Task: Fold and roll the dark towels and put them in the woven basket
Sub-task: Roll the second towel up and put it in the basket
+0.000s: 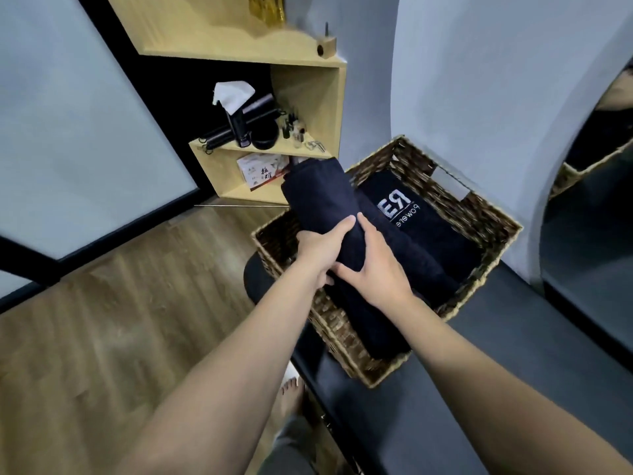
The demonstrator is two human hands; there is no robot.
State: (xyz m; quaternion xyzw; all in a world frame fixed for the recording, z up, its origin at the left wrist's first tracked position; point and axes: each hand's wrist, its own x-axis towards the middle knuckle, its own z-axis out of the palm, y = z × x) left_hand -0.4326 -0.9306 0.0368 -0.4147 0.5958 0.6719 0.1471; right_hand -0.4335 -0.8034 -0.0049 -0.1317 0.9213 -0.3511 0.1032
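Both hands hold one rolled dark towel (322, 197) over the left side of the woven basket (455, 204). The left hand (320, 250) wraps its fingers round the roll from the left, and the right hand (375, 269) grips it from the right, thumb across the front. The roll is tilted, its far end raised above the basket's rim and its near end down inside. More dark towels lie in the basket beside it, one (421, 234) showing white lettering. The basket sits on a black bench (513, 371). Behind it stands a wooden shelf (308, 97) with small items, over a wood floor (120, 320).
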